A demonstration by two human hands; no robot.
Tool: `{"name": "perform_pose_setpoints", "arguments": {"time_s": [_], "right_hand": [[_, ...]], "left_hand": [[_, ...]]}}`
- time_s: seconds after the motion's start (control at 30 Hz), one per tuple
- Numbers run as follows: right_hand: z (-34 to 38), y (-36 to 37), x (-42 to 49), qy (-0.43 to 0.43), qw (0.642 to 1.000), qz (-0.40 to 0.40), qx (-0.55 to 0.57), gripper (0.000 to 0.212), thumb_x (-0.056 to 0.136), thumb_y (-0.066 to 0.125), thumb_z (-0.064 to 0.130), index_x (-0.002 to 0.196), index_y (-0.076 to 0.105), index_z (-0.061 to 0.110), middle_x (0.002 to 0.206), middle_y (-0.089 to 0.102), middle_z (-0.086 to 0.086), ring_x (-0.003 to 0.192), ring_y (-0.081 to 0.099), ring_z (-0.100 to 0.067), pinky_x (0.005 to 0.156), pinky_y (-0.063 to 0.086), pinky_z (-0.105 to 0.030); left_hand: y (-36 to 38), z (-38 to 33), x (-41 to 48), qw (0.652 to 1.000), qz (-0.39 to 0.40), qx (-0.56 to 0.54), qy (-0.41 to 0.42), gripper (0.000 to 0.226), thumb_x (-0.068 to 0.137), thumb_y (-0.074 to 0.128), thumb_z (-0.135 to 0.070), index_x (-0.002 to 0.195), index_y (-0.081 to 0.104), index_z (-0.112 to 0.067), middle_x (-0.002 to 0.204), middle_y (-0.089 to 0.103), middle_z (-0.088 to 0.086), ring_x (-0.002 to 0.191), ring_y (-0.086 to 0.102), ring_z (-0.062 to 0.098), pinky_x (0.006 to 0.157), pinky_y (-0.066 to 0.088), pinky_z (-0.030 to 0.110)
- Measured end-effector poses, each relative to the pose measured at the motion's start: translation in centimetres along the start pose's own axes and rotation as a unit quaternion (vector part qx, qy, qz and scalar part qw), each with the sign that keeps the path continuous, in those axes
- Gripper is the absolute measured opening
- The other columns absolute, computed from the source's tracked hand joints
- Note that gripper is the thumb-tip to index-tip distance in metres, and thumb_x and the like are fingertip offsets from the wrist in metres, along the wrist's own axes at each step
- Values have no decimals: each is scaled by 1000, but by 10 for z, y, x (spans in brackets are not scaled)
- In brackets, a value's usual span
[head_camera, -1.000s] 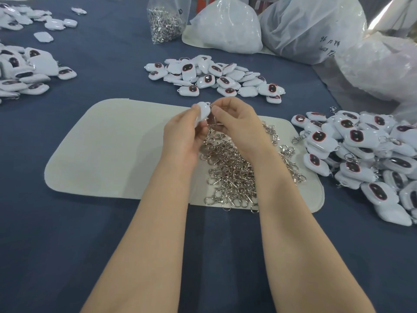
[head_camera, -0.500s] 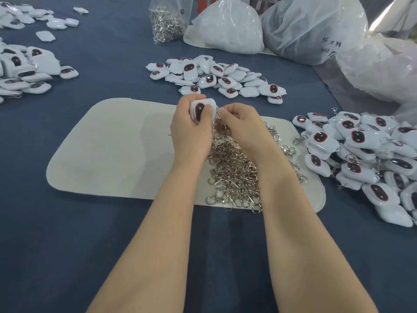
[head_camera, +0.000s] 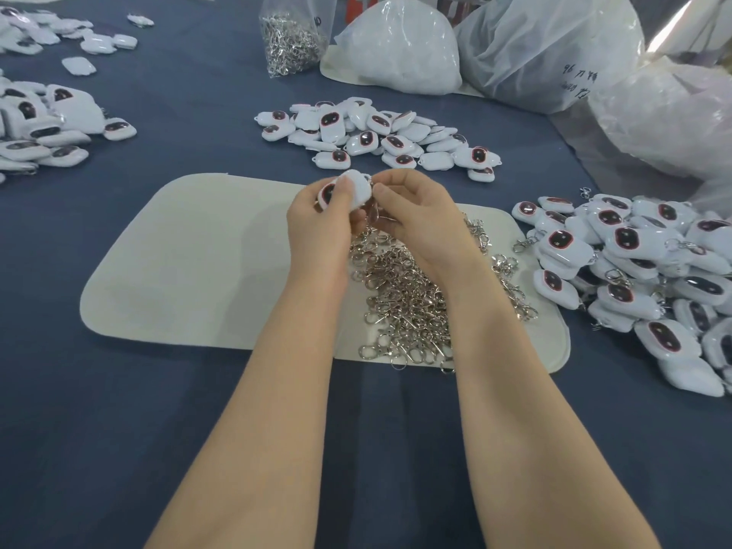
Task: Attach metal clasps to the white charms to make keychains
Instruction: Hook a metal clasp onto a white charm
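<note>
My left hand (head_camera: 319,227) grips a white charm (head_camera: 356,189) with a dark oval window, held above the far edge of a cream mat (head_camera: 206,263). My right hand (head_camera: 412,215) meets the charm from the right, its fingertips curled at the charm's end; a metal clasp (head_camera: 374,213) shows blurred just under them. A heap of loose metal clasps (head_camera: 412,303) lies on the mat under both wrists. Loose charms (head_camera: 376,136) are piled beyond the mat. Charms with clasps on them (head_camera: 633,271) lie heaped at the right.
More white charms (head_camera: 43,124) lie at the far left on the blue cloth. A clear bag of clasps (head_camera: 291,37) stands at the back. Large white plastic bags (head_camera: 546,45) crowd the back right. Bare mat lies left of my hands.
The charm has turned in my left hand, its white back now mostly upward. My right fingertips have closed onto its end. Both hands stay in the same spot.
</note>
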State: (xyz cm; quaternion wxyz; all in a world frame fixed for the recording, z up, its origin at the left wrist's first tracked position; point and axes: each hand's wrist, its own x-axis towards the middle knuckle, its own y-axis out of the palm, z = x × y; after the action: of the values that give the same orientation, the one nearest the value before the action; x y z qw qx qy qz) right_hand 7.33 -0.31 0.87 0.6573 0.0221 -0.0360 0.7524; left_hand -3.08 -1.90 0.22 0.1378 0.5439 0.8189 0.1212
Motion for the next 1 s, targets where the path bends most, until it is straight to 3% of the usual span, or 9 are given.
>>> {"name": "perform_pose_setpoints", "arguments": {"time_s": [0.17,0.27,0.33,0.43,0.57,0.67,0.77,0.9,1.0], "right_hand": [[1,0,-2,-36,994,-23,-103,12,92,59,7,89,63,17,84,64,-3,80,59,-15,87,53,-39],[2,3,-2,-63,986,-42,-151,7,92,58,7,90,61,13,78,61,3,71,55,-9,79,51,-30],[2,4,-2,-65,983,-48,-167,5,93,57,8,92,60,11,81,62,1,74,56,-11,80,51,-32],[3,4,-2,-60,979,-54,-189,4,94,56,11,93,60,11,79,62,3,75,56,-10,81,50,-32],[4,2,-1,-44,977,-49,-202,7,95,54,14,93,61,12,71,62,8,64,55,-4,72,50,-24],[4,-1,-2,-23,982,-44,-183,10,96,52,12,90,60,12,70,64,4,69,59,-11,78,53,-34],[3,0,-3,-4,989,-51,-139,11,94,53,9,86,60,11,72,64,-1,74,59,-18,84,53,-44],[3,0,-2,5,986,-65,-154,15,94,54,16,106,62,17,99,62,5,99,59,-13,94,51,-36],[6,0,-3,-22,975,-36,-217,16,94,56,23,102,69,16,89,65,10,82,57,-2,79,48,-20]], "left_hand": [[-2,-5,2,971,20,-179,-155,16,95,56,-12,81,60,-5,43,51,-3,37,47,4,41,42,13],[-3,-5,2,953,26,-222,-203,14,94,56,-12,83,59,-4,44,49,-1,36,45,5,39,41,13],[-3,-5,1,954,26,-218,-206,14,95,56,-12,83,59,-5,51,52,1,37,46,5,40,41,12],[-2,-4,1,975,19,-155,-161,12,95,54,-11,86,60,-11,69,56,3,42,47,4,42,42,13],[0,-1,0,999,2,-46,-23,9,94,55,-9,94,59,-17,85,60,3,55,52,8,51,44,17],[1,0,-4,993,6,82,86,14,92,56,-11,94,57,-25,99,64,5,73,58,15,68,51,27],[2,0,-7,985,4,133,113,15,91,56,-13,94,56,-28,104,65,5,90,63,24,86,53,38],[1,3,-4,985,-12,154,75,10,92,53,-18,98,58,-25,83,57,-9,83,62,21,78,52,30],[2,4,-4,984,5,165,64,18,93,53,-20,109,60,-21,84,56,-11,76,58,13,65,47,18]]}}
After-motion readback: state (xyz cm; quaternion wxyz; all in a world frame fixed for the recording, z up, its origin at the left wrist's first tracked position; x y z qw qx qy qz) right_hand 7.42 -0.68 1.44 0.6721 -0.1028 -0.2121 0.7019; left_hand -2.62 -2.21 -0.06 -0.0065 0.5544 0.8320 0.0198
